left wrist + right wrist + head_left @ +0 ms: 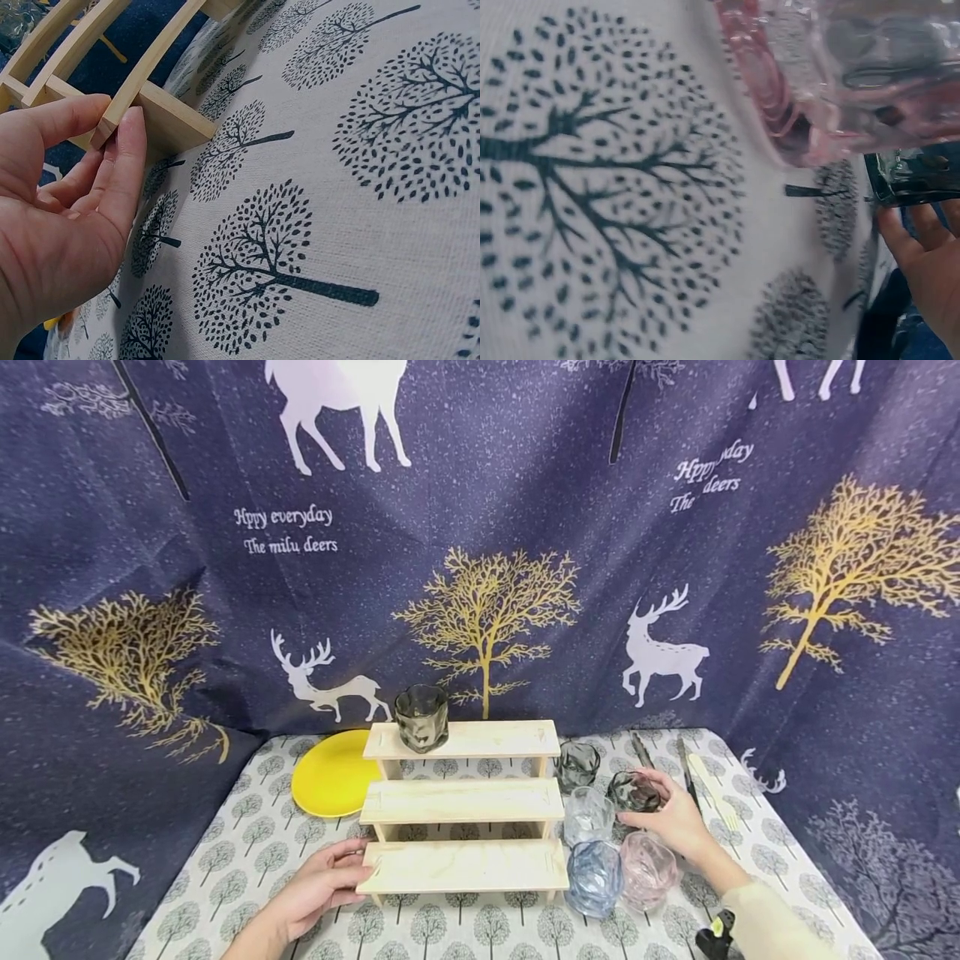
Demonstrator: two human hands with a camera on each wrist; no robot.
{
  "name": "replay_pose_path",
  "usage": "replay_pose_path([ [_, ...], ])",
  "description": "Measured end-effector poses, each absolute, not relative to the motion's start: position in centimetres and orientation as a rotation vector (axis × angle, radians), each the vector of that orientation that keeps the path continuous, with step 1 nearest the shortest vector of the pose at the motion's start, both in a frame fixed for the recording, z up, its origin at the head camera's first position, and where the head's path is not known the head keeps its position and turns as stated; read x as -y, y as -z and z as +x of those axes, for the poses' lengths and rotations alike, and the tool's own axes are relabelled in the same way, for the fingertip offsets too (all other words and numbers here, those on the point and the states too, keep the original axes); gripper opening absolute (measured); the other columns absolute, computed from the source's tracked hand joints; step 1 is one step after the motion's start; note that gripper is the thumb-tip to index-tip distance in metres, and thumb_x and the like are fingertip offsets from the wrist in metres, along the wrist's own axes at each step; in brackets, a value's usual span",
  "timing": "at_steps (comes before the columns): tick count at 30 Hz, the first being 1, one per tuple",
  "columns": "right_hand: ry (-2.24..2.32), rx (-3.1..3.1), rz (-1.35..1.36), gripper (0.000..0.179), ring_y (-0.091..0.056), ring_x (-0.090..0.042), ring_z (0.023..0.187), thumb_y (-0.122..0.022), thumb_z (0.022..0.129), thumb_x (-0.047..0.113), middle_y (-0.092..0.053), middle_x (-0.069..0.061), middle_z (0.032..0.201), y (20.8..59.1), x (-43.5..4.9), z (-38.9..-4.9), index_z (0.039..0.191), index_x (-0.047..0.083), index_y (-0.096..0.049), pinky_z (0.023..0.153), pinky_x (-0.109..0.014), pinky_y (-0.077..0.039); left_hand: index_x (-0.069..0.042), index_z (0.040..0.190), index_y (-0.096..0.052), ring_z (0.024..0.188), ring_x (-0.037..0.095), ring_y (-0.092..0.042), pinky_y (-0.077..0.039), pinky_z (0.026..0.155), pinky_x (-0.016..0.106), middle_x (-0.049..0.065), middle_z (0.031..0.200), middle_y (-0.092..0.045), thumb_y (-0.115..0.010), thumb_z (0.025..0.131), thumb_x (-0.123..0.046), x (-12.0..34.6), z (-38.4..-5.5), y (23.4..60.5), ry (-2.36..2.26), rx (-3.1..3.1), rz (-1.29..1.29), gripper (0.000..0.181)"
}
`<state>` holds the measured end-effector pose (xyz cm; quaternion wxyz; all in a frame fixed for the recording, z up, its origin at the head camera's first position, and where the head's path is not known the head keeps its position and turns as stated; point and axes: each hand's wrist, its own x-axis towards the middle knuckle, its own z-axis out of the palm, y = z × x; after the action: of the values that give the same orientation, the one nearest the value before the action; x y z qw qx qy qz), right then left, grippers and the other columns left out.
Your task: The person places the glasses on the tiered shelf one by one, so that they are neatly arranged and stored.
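Note:
A three-step wooden shelf stands mid-table, and my left hand pinches the left end of its lowest board between thumb and fingers. To the right of the shelf, my right hand grips a dark grey glass from its right side; the right wrist view shows only part of this glass. Around it are another dark grey glass, a clear glass, a blue glass and a pink glass. One more dark grey glass sits on the top step, toward the left.
A yellow plate lies left of the shelf, partly behind it. Beyond my right hand lie a dark-handled knife and a cream fork. A patterned cloth covers the table, and a dark blue deer curtain hangs behind.

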<state>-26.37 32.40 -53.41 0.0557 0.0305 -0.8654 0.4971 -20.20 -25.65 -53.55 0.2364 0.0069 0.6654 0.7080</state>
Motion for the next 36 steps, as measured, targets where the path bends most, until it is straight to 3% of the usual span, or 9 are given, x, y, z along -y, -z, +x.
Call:
replay_pose_path([
  [4, -1.491, 2.605, 0.105, 0.089, -0.057, -0.025, 0.128, -0.094, 0.079, 0.028, -0.059, -0.016, 0.144, 52.4, -32.9, -26.3, 0.151, 0.006, -0.046, 0.097, -0.020, -0.045, 0.014, 0.156, -0.023, 0.103, 0.025, -0.069, -0.060, 0.087, 0.039, 0.009, 0.122, -0.065, -0.066, 0.102, -0.013, 25.6, -20.2, 53.6, -1.937, -1.831, 0.001, 0.074],
  [6, -1.472, 2.596, 0.127, 0.087, -0.059, -0.016, 0.122, -0.093, 0.080, 0.028, -0.061, -0.014, 0.141, 51.8, -33.2, -26.4, 0.149, 0.006, -0.047, 0.093, -0.014, -0.043, 0.014, 0.156, -0.023, 0.103, 0.025, -0.069, -0.060, 0.087, 0.039, 0.009, 0.122, -0.064, -0.066, 0.102, -0.014, 25.6, -20.2, 53.6, -1.933, -1.836, -0.006, 0.074],
  [8, -1.471, 2.584, 0.140, 0.085, -0.061, -0.007, 0.115, -0.093, 0.080, 0.028, -0.063, -0.013, 0.138, 51.2, -33.3, -26.4, 0.148, 0.006, -0.047, 0.092, -0.015, -0.045, 0.013, 0.156, -0.024, 0.102, 0.025, -0.069, -0.060, 0.087, 0.039, 0.009, 0.122, -0.065, -0.066, 0.102, -0.014, 25.6, -20.2, 53.6, -1.936, -1.838, -0.005, 0.074],
  [14, -1.531, 2.503, 0.232, 0.081, -0.064, -0.007, 0.105, -0.091, 0.082, 0.018, -0.064, -0.019, 0.132, 49.0, -33.1, -26.4, 0.147, 0.002, -0.046, 0.084, -0.020, -0.054, 0.014, 0.155, -0.025, 0.101, 0.025, -0.069, -0.060, 0.086, 0.038, 0.009, 0.120, -0.064, -0.066, 0.101, -0.011, 25.6, -20.0, 53.5, -1.955, -1.844, 0.005, 0.072],
  [24, -1.477, 2.542, 0.291, 0.082, -0.060, -0.011, 0.112, -0.089, 0.085, 0.021, -0.061, -0.016, 0.139, 43.8, -31.1, -26.2, 0.152, 0.006, -0.045, 0.091, -0.016, -0.047, 0.014, 0.155, -0.024, 0.102, 0.026, -0.069, -0.060, 0.087, 0.039, 0.010, 0.122, -0.064, -0.065, 0.102, -0.011, 25.6, -20.1, 53.7, -1.955, -1.843, 0.023, 0.071],
  [36, -1.578, 2.482, 0.396, 0.080, -0.060, -0.019, 0.115, -0.089, 0.085, 0.018, -0.061, -0.015, 0.139, 39.7, -27.4, -27.9, 0.153, 0.010, -0.047, 0.092, -0.019, -0.047, 0.014, 0.156, -0.023, 0.103, 0.025, -0.069, -0.059, 0.087, 0.039, 0.010, 0.123, -0.064, -0.065, 0.102, -0.012, 25.7, -20.1, 53.6, -1.948, -1.836, 0.020, 0.073],
])
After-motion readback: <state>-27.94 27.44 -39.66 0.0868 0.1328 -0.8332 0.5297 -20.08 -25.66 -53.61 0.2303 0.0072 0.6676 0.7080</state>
